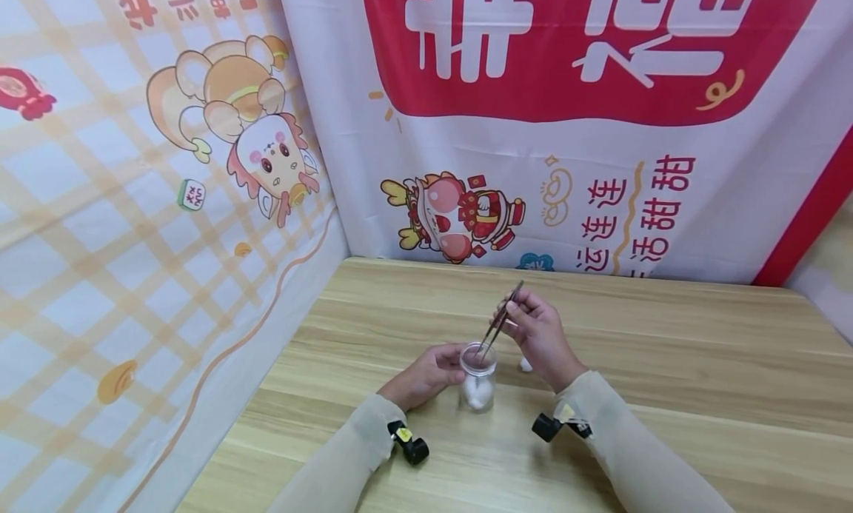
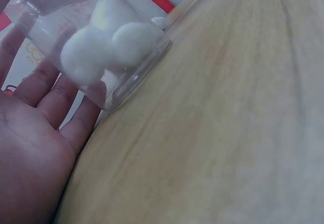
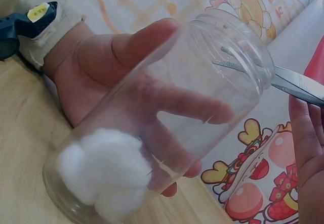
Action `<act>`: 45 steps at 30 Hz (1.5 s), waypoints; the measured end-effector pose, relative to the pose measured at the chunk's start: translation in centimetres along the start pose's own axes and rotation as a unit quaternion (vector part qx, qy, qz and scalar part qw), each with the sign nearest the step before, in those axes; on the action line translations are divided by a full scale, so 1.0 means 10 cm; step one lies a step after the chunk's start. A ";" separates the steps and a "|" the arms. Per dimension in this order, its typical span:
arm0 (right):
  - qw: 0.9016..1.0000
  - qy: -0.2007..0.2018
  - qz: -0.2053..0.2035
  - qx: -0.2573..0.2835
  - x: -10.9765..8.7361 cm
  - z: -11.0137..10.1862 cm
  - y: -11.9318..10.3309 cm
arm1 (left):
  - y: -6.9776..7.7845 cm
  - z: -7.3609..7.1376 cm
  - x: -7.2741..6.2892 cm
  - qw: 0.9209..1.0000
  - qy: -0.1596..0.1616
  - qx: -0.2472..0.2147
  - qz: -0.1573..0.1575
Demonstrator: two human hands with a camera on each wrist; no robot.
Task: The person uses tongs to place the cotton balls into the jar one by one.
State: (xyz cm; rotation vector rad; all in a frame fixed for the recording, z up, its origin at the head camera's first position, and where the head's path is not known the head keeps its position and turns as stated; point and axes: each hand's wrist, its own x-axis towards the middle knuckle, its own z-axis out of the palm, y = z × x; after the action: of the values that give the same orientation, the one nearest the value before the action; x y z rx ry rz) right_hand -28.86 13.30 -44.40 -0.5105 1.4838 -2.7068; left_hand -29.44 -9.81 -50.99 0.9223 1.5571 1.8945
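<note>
A clear jar (image 1: 478, 373) stands upright on the table with several white cotton balls (image 3: 109, 168) at its bottom. My left hand (image 1: 432, 372) holds the jar from the left, thumb on the near side and fingers behind it. Metal tweezers (image 1: 501, 318) slant down through the jar's mouth, pinched in my right hand (image 1: 536, 334) above and to the right. Their two tips are slightly apart inside the upper part of the jar, with nothing between them, well above the cotton. Another white cotton ball (image 1: 526, 365) lies on the table, partly hidden by the right hand.
The wood-grain table (image 1: 700, 394) reaches back to a printed cloth (image 1: 566, 150) with red shapes and cartoon figures. A second printed cloth (image 1: 133, 239) rises along the left side. Small black cameras (image 1: 413, 446) sit at both wrists.
</note>
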 end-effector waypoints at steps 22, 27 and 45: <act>0.998 0.033 -0.021 0.042 0.06 -0.07 -0.19 | -0.01 -0.03 -0.04 1.000 0.002 -0.008 0.006; 0.997 0.038 -0.042 0.043 0.11 -0.11 -0.25 | 0.00 -0.04 -0.03 1.000 0.010 -0.012 0.006; 0.993 0.068 -0.083 0.049 0.12 -0.40 -0.42 | -0.04 -0.01 -0.03 1.000 0.001 -0.016 0.009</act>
State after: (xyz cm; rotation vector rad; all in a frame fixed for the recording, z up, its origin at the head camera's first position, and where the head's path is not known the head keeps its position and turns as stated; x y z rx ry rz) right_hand -30.58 18.72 -42.61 -0.4743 1.3838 -2.9818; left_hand -29.36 -10.02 -51.43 0.9230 1.5199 1.9286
